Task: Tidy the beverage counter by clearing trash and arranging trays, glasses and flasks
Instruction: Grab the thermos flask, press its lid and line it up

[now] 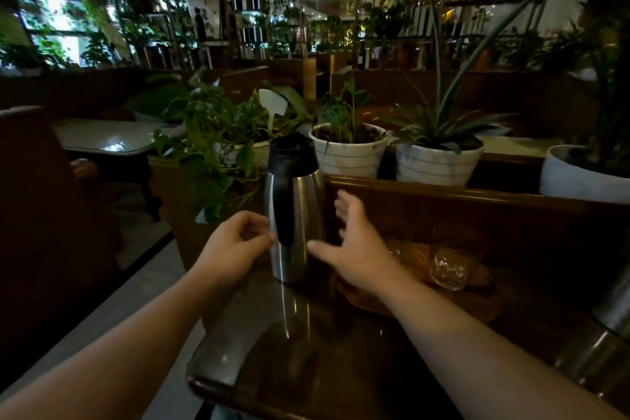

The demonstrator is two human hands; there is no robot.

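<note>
A steel flask [296, 211] with a black lid and black handle stands upright on the dark wooden counter [306, 361], near its far left corner. My left hand [235, 245] is just left of the flask at its handle, fingers curled, holding nothing that I can see. My right hand [354, 245] is just right of the flask with fingers spread, thumb near the flask's side. To the right lies a wooden tray [477, 303] with upturned clear glasses [450, 266] on it.
White plant pots [347, 153] [436, 164] [579, 177] stand on a ledge behind the counter's raised back. A leafy plant [211, 143] hangs at the left. Another steel vessel [617, 303] sits at the right edge. Floor and a table [105, 140] lie left.
</note>
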